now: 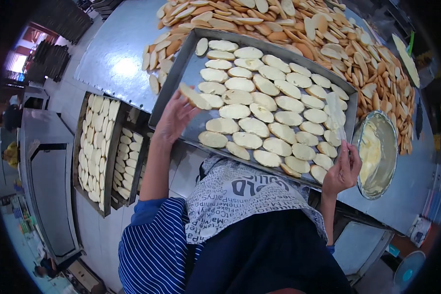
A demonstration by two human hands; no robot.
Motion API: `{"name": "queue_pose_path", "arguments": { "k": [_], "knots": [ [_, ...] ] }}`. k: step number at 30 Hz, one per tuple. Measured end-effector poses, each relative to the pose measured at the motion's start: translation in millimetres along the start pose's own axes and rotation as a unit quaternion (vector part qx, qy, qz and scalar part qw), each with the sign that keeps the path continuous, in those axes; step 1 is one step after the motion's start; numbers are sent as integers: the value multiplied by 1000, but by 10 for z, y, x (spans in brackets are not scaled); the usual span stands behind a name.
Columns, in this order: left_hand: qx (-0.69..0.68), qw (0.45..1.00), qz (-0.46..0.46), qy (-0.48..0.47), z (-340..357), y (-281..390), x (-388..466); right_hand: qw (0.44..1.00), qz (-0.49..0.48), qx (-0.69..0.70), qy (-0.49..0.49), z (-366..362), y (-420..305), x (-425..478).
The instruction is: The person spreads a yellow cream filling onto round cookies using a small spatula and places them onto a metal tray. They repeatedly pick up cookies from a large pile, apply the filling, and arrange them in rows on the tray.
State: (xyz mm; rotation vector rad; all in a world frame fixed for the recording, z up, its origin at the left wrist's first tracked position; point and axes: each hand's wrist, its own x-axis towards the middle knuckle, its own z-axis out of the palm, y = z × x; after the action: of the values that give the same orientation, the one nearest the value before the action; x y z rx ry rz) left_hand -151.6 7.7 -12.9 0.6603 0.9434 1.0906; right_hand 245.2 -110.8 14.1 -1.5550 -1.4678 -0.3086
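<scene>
A metal baking tray [191, 79] lies before me, covered with rows of oval bread slices [253, 126] whose pale faces point up. At the tray's left side my left hand [176, 115] holds a single bread slice [194, 96], tilted between thumb and fingers. My right hand [343, 167], by the tray's right front corner, grips a spatula [336, 114] with a pale, translucent-looking blade that reaches over the slices at the right. Close to that hand stands a metal bowl [387, 161] with pale yellow cream [371, 147] inside, its wall smeared.
A large heap of loose bread slices [364, 55] spreads behind and right of the tray on the metal table [106, 62]. Lower left, two more trays [106, 183] filled with slices stand beside the table. A metal cabinet [49, 183] is farther left. People are in the background.
</scene>
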Motion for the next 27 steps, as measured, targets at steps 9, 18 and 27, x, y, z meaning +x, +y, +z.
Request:
{"name": "queue_pose_path", "arguments": {
  "k": [9, 18, 27],
  "knots": [
    [421, 905, -36, -58, -415, 84, 75, 1000, 16, -10, 9, -13, -5, -58],
    [533, 842, 59, -55, -408, -73, 236, 999, 21, -32, 28, -104, 66, -101],
    [596, 793, 126, -6, -302, -106, 194, 994, 79, -58, 57, -231, 272, -138]
  ]
}}
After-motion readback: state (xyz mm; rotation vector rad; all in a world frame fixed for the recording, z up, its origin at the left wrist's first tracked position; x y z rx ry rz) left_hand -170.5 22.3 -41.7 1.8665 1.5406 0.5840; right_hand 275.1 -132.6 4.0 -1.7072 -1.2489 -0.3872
